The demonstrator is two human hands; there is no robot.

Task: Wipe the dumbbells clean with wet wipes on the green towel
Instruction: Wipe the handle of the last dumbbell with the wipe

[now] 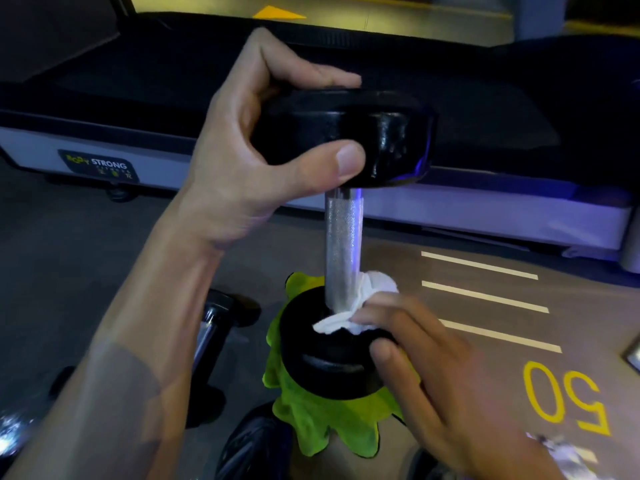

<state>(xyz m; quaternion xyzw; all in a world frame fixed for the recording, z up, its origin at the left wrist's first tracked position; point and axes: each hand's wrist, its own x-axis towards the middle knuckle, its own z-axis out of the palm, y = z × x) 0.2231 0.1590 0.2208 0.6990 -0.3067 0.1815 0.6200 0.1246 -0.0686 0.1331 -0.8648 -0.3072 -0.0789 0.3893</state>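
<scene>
Black dumbbell (343, 244) upright on green towel (311, 420), top in left hand (242, 161), right hand (426, 368) pinching wipe (353, 306).

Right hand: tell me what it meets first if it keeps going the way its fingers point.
The right hand, holding the wet wipe, points up-left at the dumbbell's knurled handle; it would likely meet that first.
</scene>
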